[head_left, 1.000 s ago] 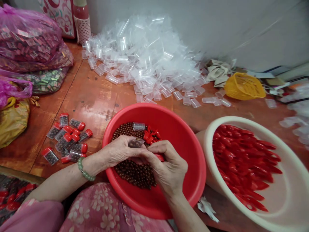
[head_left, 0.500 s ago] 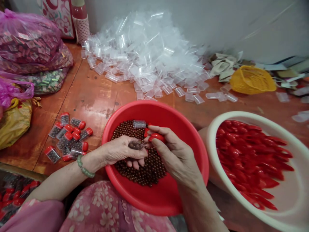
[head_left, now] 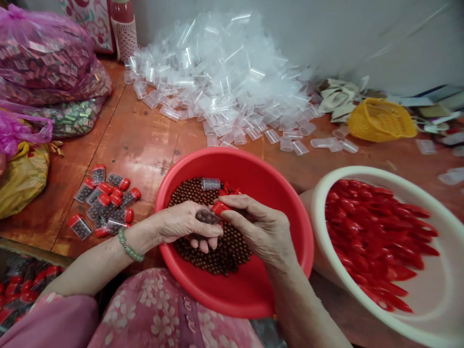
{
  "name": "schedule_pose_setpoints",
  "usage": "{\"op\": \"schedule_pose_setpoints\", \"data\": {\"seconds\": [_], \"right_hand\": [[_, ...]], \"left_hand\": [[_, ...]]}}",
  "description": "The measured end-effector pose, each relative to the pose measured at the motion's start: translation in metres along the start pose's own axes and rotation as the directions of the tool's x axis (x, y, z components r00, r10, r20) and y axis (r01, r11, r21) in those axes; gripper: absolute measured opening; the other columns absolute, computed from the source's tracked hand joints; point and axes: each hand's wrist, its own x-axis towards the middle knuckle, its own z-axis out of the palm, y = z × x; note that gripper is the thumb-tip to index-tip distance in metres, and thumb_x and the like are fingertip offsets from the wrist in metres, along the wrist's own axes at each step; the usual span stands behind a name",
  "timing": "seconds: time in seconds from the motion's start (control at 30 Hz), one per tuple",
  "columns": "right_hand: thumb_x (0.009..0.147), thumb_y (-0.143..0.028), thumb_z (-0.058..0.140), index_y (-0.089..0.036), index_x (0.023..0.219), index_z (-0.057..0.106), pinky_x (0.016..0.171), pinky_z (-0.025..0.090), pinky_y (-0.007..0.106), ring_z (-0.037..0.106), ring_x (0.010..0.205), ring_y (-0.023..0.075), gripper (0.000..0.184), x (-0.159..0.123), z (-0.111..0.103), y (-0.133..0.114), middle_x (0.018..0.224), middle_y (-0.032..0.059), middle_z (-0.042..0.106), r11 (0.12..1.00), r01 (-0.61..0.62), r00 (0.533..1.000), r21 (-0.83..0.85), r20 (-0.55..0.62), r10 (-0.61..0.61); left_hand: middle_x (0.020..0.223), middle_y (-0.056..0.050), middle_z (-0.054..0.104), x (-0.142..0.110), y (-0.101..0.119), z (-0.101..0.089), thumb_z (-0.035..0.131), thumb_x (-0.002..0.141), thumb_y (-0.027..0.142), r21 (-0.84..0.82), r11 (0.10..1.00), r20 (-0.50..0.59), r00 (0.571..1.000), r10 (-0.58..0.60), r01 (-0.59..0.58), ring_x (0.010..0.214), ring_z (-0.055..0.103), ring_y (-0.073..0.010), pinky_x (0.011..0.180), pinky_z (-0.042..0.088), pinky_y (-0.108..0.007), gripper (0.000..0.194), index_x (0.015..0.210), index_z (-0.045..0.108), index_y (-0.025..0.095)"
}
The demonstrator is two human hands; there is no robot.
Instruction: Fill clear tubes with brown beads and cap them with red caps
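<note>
Over a red basin [head_left: 286, 270], my left hand [head_left: 183, 221] is closed round a clear plastic tube [head_left: 206, 217] filled with dark brown beads. My right hand [head_left: 259, 224] pinches a red cap [head_left: 219, 208] between thumb and fingers, at the open end of that tube. Whether the cap is seated on it, I cannot tell. Below both hands lie loose brown beads [head_left: 213, 258]. An empty clear tube [head_left: 210, 183] rests on the beads near the far side, and several red caps [head_left: 232, 190] lie beside it, partly behind my right fingers.
Filled, red-capped tubes [head_left: 108, 200] lie on the wooden table [head_left: 141, 145] at left, with more in a box [head_left: 25, 285] below. A cream basin [head_left: 344, 270] of red caps stands right. Behind are piled clear tubes [head_left: 217, 82], a yellow basket [head_left: 382, 121] and pink bags [head_left: 47, 58].
My right hand has brought the red cap leftward against the end of the tube in my left hand. The left hand has barely moved.
</note>
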Motion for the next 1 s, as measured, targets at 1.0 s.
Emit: {"op": "schedule_pose_setpoints", "data": {"seconds": [1.0], "right_hand": [[0.084, -0.020, 0.064, -0.026, 0.104, 0.072, 0.080, 0.057, 0.033, 0.068, 0.089, 0.0184, 0.022, 0.005, -0.026, -0.020, 0.098, 0.0048, 0.072, 0.962, 0.101, 0.986, -0.255, 0.155, -0.062]], "left_hand": [[0.055, 0.004, 0.059, 0.000, 0.002, 0.001, 0.072, 0.067, 0.022, -0.034, 0.999, -0.049, 0.999, 0.019, -0.020, 0.046, 0.054, -0.0039, 0.043, 0.038, -0.014, 0.015, 0.071, 0.060, 0.013]]}}
